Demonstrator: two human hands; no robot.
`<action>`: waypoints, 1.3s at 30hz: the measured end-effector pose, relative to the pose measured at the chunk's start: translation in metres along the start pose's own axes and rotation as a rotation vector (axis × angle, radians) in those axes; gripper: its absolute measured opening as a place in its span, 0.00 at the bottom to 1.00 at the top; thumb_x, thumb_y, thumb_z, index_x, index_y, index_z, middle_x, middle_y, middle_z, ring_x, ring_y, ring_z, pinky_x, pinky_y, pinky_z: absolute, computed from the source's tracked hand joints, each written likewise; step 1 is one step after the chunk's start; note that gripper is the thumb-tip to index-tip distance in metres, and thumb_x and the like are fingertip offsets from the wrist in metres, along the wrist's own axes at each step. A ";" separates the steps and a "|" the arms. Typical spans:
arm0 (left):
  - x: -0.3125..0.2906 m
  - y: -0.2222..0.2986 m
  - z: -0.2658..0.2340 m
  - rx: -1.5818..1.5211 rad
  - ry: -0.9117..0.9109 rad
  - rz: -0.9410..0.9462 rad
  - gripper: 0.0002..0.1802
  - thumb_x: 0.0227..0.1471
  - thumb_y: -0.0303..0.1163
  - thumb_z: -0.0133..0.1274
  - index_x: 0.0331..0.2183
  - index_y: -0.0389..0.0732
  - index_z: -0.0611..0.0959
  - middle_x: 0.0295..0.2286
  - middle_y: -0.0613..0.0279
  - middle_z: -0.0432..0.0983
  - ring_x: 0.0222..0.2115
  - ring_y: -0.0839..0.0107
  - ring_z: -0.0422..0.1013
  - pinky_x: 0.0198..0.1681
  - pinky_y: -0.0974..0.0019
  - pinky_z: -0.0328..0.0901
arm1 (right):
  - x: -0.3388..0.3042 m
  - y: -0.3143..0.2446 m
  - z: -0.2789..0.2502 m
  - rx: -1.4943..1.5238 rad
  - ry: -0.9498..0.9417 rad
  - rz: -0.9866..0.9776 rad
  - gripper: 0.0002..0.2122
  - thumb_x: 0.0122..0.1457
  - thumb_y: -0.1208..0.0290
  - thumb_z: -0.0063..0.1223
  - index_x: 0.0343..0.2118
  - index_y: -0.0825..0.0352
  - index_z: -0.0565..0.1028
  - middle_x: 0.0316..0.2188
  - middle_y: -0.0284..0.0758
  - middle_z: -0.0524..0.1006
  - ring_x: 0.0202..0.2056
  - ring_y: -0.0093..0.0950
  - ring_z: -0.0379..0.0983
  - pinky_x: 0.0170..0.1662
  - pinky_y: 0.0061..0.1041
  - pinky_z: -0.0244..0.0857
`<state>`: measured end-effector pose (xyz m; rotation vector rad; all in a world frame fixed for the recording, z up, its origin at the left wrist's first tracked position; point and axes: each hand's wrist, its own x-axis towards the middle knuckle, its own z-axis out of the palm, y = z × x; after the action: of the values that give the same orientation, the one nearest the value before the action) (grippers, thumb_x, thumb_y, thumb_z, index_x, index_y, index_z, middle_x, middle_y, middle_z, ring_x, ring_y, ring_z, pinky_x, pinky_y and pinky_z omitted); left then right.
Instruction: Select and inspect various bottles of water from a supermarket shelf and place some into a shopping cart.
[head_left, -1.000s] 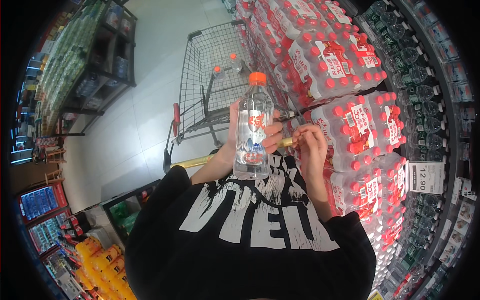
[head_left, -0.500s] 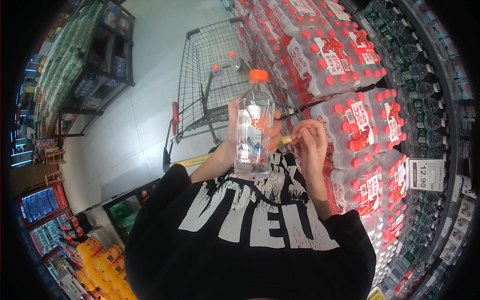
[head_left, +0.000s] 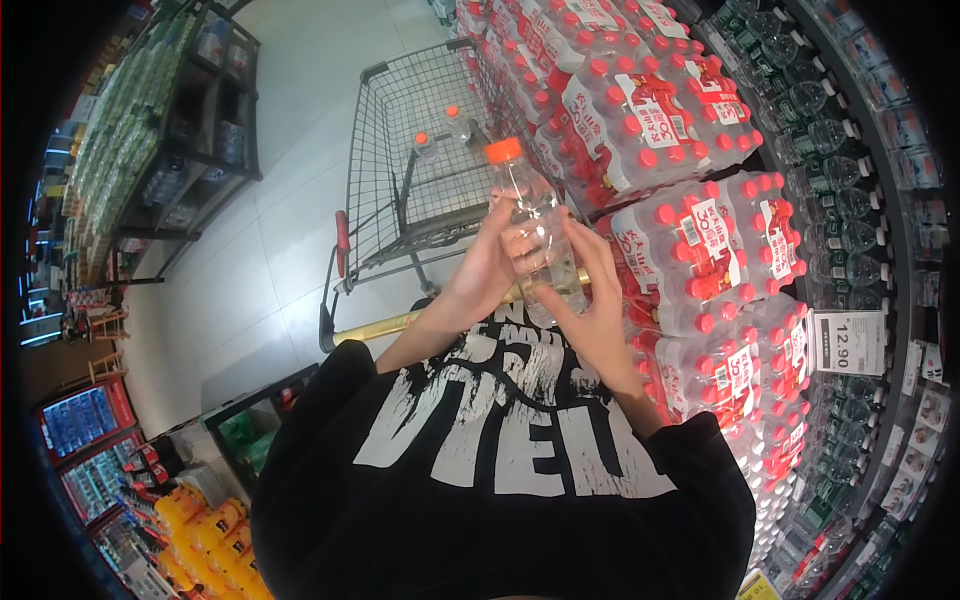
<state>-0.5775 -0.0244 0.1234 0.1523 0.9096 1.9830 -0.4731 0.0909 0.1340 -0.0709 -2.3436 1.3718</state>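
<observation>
A clear water bottle with an orange cap is held in front of my chest, its cap leaning a little to the left. Around its left side and back wraps my left hand. My right hand grips the lower right side, thumb in front and fingers along the edge. Beyond the bottle stands a grey wire shopping cart with a yellow handle. Two more orange-capped bottles lie or stand inside it, one a clear bottle, the other a clear bottle.
Stacked shrink-wrapped packs of red-capped bottles rise close on my right, with bottle shelves and a price tag behind. A dark shelf rack stands at the far left, across the tiled floor. Orange drink bottles fill the lower left.
My right hand, earlier apart from the bottle, has come in and gripped it. The bottle has turned its printed side away and now tilts to the left.
</observation>
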 end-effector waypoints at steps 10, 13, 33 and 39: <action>-0.003 -0.013 0.010 -0.052 -0.191 0.146 0.39 0.55 0.50 0.30 0.59 0.41 0.36 0.60 0.58 0.35 0.60 0.65 0.37 0.61 0.60 0.35 | 0.008 0.026 0.007 0.067 0.123 0.288 0.40 0.39 0.66 0.67 0.52 0.74 0.55 0.44 0.49 0.69 0.43 0.39 0.70 0.45 0.30 0.64; -0.005 -0.007 0.010 0.031 -0.318 0.173 0.39 0.56 0.50 0.29 0.59 0.42 0.35 0.60 0.57 0.32 0.61 0.66 0.33 0.61 0.60 0.30 | 0.010 0.037 -0.001 0.413 0.117 0.421 0.36 0.38 0.70 0.67 0.51 0.72 0.58 0.42 0.44 0.72 0.40 0.33 0.72 0.43 0.28 0.66; -0.024 0.015 -0.019 0.590 -0.108 0.389 0.18 0.51 0.34 0.41 0.42 0.34 0.70 0.45 0.54 0.62 0.39 0.70 0.62 0.38 0.68 0.59 | -0.013 0.071 0.042 2.605 -0.361 0.382 0.44 0.40 0.49 0.62 0.59 0.60 0.52 0.56 0.37 0.61 0.29 0.20 0.67 0.35 0.18 0.61; -0.025 0.020 -0.036 0.611 -0.158 0.306 0.18 0.51 0.27 0.45 0.45 0.37 0.67 0.43 0.58 0.61 0.41 0.74 0.62 0.39 0.72 0.61 | -0.010 0.062 0.047 2.024 -0.145 0.471 0.49 0.33 0.43 0.64 0.58 0.59 0.53 0.59 0.36 0.53 0.54 0.34 0.55 0.55 0.39 0.51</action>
<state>-0.5933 -0.0692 0.1168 0.8234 1.4272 1.8652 -0.4925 0.0813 0.0581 0.0926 -0.0622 3.1781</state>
